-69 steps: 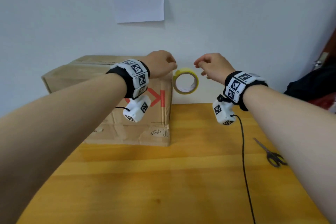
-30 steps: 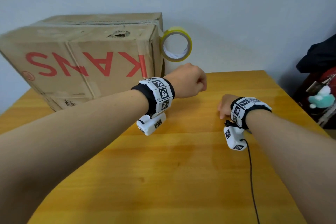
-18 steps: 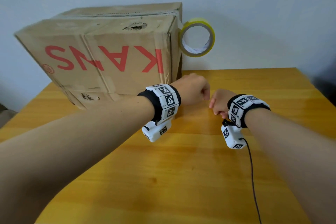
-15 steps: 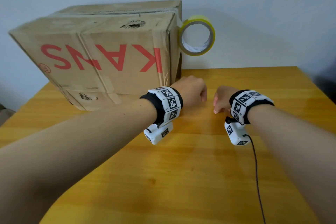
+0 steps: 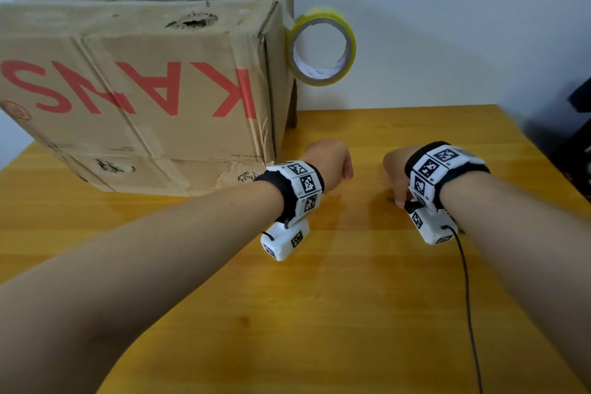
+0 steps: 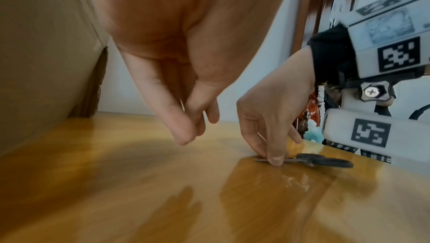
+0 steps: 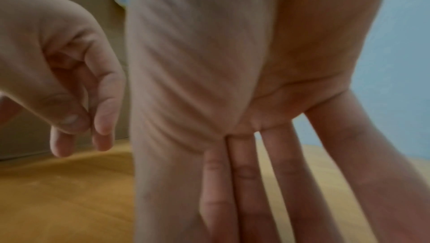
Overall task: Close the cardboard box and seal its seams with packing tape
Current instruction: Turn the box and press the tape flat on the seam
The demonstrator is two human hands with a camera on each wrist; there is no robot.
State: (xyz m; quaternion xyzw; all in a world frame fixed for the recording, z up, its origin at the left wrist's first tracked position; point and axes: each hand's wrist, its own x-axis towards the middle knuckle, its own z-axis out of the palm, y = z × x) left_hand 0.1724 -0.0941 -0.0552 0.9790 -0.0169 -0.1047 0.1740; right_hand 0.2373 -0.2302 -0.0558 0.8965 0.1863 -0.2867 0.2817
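Note:
The cardboard box stands shut at the table's back left, its red lettering upside down. A yellow tape roll hangs off its top right corner from a strip of tape stuck on the box. My left hand hovers just above the table in front of the box's right end, fingers loosely curled and holding nothing. To its right, my right hand points straight down. Its fingertips touch the blades of the black-handled scissors, which lie flat on the wood.
The wooden table stretches toward me. A black cable runs from the right wrist camera across it to the near edge. Dark objects sit beyond the table's right edge. A pale wall stands close behind the box.
Both hands have let go of the tape roll, which now hangs from the box corner, and have dropped to the table. The right hand has moved right and down onto the scissors.

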